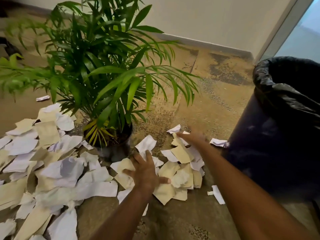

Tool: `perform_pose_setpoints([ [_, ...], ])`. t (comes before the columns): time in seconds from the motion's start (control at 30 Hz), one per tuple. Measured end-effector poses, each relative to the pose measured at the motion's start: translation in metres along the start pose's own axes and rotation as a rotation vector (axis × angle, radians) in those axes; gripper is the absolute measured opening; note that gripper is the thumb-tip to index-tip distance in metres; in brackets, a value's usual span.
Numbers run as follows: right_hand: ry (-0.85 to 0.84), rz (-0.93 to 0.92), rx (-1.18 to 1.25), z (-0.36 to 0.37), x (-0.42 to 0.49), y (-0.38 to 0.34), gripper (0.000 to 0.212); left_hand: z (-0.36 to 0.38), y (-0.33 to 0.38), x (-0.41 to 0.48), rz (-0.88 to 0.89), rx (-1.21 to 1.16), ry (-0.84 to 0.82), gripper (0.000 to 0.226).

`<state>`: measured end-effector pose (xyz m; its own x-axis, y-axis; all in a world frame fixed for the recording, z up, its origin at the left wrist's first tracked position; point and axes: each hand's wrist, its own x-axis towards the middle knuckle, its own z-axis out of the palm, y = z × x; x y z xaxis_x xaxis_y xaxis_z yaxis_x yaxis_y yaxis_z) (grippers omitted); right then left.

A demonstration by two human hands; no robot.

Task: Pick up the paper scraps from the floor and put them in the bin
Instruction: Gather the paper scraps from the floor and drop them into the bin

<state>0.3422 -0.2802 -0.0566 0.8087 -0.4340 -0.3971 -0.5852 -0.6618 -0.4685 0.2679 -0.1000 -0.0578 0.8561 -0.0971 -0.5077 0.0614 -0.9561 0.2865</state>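
Both hands spread open on the paper scraps (174, 172) at lower centre, left hand (145, 170) pressing flat, right hand (192, 137) blurred beside the bin (277, 135) at right; loose sheets may slip out during gathering, or snag the potted plant (103, 75).

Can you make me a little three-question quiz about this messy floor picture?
1. True or false: the bin has a black bag in it.
2. What stands between the big paper pile and the small paper pile?
A. a chair
B. a potted plant
C. a broom
3. Fill in: the left hand lies flat on the ____.

Key:
1. True. The bag folds over the rim.
2. B.
3. Paper scraps. The right hand reaches to scraps nearer the bin; it is blurred.
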Motion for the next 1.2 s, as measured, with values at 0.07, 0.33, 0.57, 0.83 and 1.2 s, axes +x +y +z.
perform_pose_setpoints([
  [0.07,-0.027,-0.091,-0.054,0.008,0.0,-0.012,0.078,0.0,0.0,-0.002,0.007,0.008,0.005,0.122],
  [0.33,0.047,-0.446,-0.169,0.028,-0.027,-0.013,0.035,-0.004,0.002,-0.006,0.004,0.014,-0.015,0.121],
  [0.57,0.144,0.089,-0.726,-0.025,-0.002,0.026,0.056,-0.007,0.004,-0.007,0.015,0.011,-0.028,0.12],
  [0.83,0.103,0.126,-0.901,-0.027,0.006,0.035,0.054,-0.004,0.001,-0.004,0.014,0.006,-0.017,0.121],
  [1.2,-0.211,-0.219,-0.199,-0.01,-0.041,-0.007,0.063,-0.002,0.004,-0.009,0.033,-0.056,0.009,0.106],
])
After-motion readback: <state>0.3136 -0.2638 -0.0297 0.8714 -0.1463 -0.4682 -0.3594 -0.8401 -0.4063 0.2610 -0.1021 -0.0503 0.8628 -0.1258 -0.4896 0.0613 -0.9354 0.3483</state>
